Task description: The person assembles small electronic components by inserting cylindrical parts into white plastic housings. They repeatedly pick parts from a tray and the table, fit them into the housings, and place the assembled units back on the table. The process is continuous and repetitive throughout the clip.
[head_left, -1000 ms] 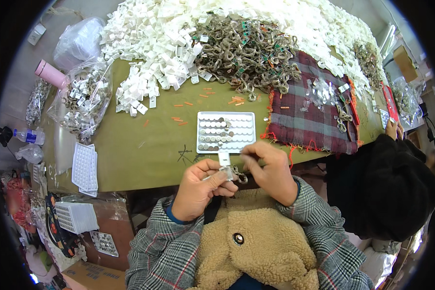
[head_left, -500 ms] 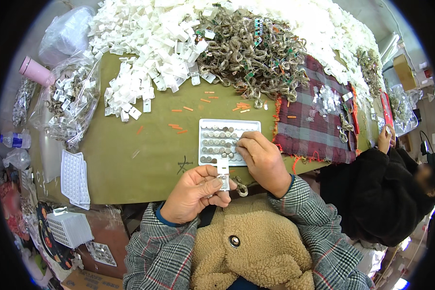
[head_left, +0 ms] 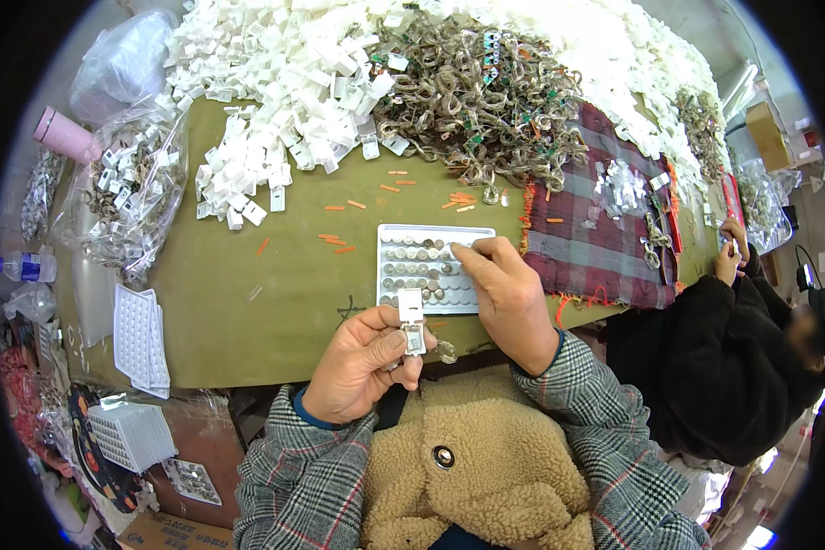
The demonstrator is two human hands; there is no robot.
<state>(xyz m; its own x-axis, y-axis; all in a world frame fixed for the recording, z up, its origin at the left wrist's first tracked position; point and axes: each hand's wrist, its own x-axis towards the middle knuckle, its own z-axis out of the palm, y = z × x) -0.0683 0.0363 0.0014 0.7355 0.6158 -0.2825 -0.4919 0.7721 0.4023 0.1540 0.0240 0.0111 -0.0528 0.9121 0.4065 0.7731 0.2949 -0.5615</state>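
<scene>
My left hand (head_left: 362,362) holds a small white plastic case (head_left: 412,322) upright near the table's front edge, with a short wire loop hanging beside it. My right hand (head_left: 504,289) reaches forward over a white tray (head_left: 392,236) of small round button cells, fingertips pinched at the cells near the tray's middle right. The tray lies flat on the olive-green table (head_left: 284,302) just in front of me.
A big heap of white plastic cases (head_left: 284,82) and a tangle of wired parts (head_left: 477,92) fill the back. A plaid cloth (head_left: 596,229) lies right. Bags of parts (head_left: 124,197) and stacked trays (head_left: 142,339) sit left. A person in black (head_left: 724,357) works at right.
My right hand has left the case and moved forward onto the tray of cells. My left hand keeps holding the white case, now slightly lower and closer to me.
</scene>
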